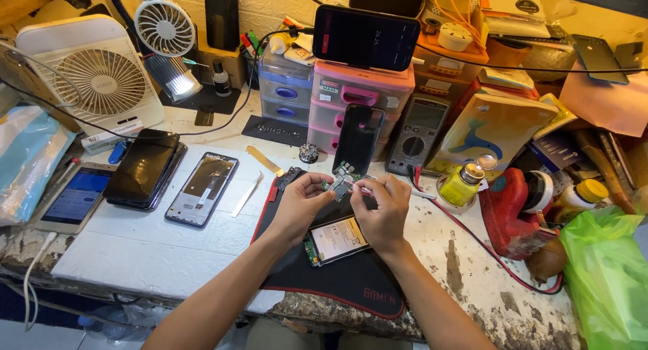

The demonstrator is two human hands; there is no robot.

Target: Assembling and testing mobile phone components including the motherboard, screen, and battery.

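Small green circuit board (342, 179) sits pinched betw. both hands, raised above the black mat (351, 282). Left hand (301, 203): thumb & forefinger clamp board's left edge. Right hand (385, 208): fingers pressed together round thin tweezers (420, 194), tip at board's right side. Just below the fingers lies an opened phone (335, 240), battery showing. Left of left hand: phone frame (203, 188), white pry tool (247, 195). Beyond fingertips: multimeter (418, 134).

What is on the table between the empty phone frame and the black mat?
In the head view, a thin white pry tool lies between the phone frame and the black mat.
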